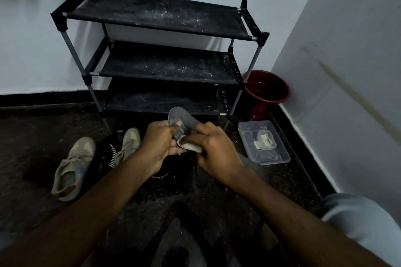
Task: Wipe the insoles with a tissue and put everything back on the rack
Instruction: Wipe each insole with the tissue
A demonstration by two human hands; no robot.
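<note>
My left hand [159, 146] grips a grey insole [181, 119] with its thumb on top, the toe end pointing up toward the rack. My right hand [213, 151] pinches a crumpled white tissue [189, 146] against the insole's lower part. A black three-shelf rack [160, 60] stands bare against the wall ahead. Two beige sneakers [73, 167] [130, 142] lie on the dark floor to the left. A dark insole [202, 174] lies on the floor under my right wrist, partly hidden.
A clear plastic box [263, 142] holding folded tissue sits on the floor at the right. Behind it stands a dark red bucket [267, 91] in the corner. A black shoe with white lettering [165, 176] lies below my hands. White walls close in at back and right.
</note>
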